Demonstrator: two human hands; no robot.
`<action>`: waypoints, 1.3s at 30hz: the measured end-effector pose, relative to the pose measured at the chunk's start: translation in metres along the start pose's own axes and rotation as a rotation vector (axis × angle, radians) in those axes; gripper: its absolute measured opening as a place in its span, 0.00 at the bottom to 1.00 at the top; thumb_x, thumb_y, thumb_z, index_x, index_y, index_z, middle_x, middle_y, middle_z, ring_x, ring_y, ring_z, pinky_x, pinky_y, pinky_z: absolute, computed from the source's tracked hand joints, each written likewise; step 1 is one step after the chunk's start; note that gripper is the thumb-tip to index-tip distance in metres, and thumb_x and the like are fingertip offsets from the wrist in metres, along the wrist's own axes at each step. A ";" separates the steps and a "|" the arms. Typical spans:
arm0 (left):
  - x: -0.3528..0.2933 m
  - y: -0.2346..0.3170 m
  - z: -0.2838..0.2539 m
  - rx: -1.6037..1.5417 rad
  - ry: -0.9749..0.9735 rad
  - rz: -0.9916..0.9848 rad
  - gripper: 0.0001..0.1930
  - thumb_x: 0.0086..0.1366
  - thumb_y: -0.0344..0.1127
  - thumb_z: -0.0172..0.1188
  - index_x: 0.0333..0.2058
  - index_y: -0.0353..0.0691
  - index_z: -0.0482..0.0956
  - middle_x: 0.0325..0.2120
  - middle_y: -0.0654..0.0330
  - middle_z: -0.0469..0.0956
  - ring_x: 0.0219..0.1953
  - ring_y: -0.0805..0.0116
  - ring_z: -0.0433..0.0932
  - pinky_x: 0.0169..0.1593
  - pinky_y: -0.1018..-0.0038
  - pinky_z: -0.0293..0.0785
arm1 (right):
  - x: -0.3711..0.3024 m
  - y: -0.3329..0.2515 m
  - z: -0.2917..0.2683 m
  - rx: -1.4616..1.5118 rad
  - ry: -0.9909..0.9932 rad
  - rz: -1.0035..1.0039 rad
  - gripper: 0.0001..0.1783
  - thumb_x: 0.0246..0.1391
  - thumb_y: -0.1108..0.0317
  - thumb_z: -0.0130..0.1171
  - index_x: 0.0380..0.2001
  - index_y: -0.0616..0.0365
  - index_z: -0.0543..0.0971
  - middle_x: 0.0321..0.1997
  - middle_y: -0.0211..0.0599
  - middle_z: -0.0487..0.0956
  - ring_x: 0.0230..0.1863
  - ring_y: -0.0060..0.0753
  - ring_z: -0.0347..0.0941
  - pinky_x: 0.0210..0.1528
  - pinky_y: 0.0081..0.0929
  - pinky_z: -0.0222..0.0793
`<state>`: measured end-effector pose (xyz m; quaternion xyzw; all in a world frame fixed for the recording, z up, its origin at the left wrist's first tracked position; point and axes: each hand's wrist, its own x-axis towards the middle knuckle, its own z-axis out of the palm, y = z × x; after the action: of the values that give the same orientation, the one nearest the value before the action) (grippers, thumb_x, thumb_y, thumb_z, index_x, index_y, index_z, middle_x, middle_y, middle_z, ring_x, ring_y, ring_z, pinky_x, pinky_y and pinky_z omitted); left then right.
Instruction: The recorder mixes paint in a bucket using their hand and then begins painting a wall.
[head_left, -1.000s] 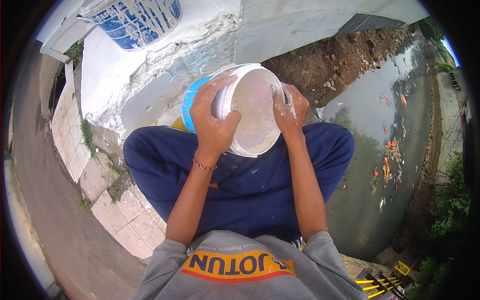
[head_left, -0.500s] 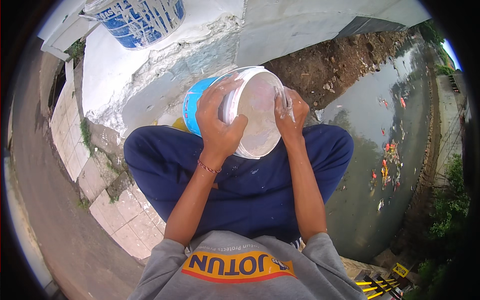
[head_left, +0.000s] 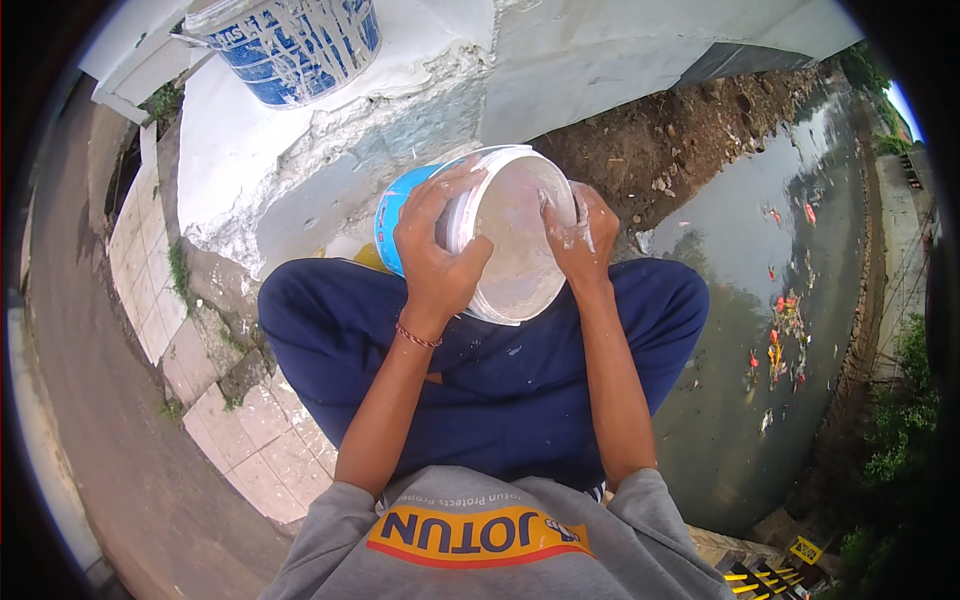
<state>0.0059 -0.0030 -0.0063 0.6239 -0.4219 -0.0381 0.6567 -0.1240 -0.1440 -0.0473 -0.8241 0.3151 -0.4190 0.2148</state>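
Observation:
A blue and white plastic bucket [head_left: 517, 245] lies tipped toward me at my knees, its open mouth showing a pale, plaster-smeared inside. My left hand [head_left: 438, 235] grips the bucket's outer left side, fingers spread over the wall and thumb near the rim. On the right, my right hand [head_left: 582, 230] clasps the rim, its thumb reaching over the inner edge. White smears coat the fingers of both hands. Whether the right fingers also hold something small cannot be made out.
A second blue bucket [head_left: 295, 50], streaked with white, stands on the white ledge [head_left: 235, 150] ahead to the left. To the right lies murky water [head_left: 720, 400] with floating litter [head_left: 785, 335]. Broken pale tiles [head_left: 265, 430] and a road [head_left: 130, 430] run along the left.
My right thumb has shifted slightly left and farther over the rim. The whole view has moved a little; both hands stay on the bucket.

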 end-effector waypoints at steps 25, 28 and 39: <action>0.009 -0.001 0.009 -0.014 -0.094 -0.054 0.27 0.39 0.25 0.55 0.44 0.36 0.80 0.49 0.51 0.79 0.53 0.57 0.75 0.61 0.67 0.65 | 0.000 0.012 0.000 0.134 0.076 0.045 0.11 0.47 0.74 0.60 0.36 0.64 0.81 0.33 0.49 0.81 0.35 0.54 0.78 0.39 0.38 0.74; 0.010 0.002 0.013 0.004 -0.122 -0.039 0.28 0.38 0.25 0.55 0.45 0.36 0.80 0.49 0.51 0.79 0.53 0.56 0.75 0.61 0.66 0.65 | 0.001 0.011 0.000 0.121 0.137 0.046 0.09 0.48 0.74 0.60 0.35 0.64 0.81 0.33 0.47 0.81 0.34 0.52 0.79 0.38 0.37 0.74; 0.011 0.002 0.018 0.012 -0.163 -0.036 0.28 0.39 0.24 0.55 0.45 0.36 0.80 0.49 0.51 0.79 0.54 0.56 0.75 0.62 0.67 0.65 | 0.000 0.018 -0.008 0.140 0.113 0.038 0.12 0.48 0.79 0.57 0.37 0.65 0.82 0.36 0.48 0.82 0.37 0.52 0.80 0.41 0.34 0.74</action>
<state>0.0012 -0.0228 -0.0010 0.6300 -0.4630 -0.0981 0.6157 -0.1366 -0.1579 -0.0543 -0.7760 0.3121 -0.4818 0.2615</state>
